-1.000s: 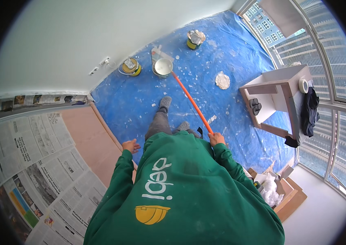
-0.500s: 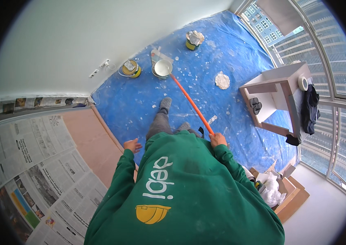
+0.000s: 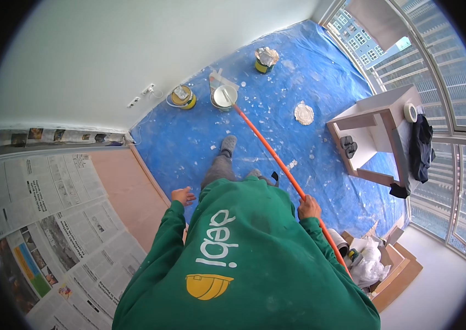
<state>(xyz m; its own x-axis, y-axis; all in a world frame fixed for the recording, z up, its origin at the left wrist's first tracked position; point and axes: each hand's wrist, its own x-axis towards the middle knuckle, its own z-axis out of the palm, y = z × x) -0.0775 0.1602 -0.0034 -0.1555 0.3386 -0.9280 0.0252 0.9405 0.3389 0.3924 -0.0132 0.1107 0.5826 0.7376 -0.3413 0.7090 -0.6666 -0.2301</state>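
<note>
My right hand is wrapped round a long orange pole. The pole slants from a white paint bucket on the floor, past my hand and along my right forearm. A pale tool head at the pole's far end sits in the bucket; its kind is hard to make out. Free of any object, my left hand hangs at my left side with its fingers apart, near the wooden edge of a newspaper-covered surface.
Blue plastic sheeting covers the floor. On it stand a yellow paint can, a foil-topped can and a flat whitish round patch. A grey-white cabinet is by the windows, and a cardboard box at lower right.
My right hand has moved slightly right and back, and a length of pole now shows behind it along my forearm. The pole's far end remains at the bucket. My left hand stays open.
</note>
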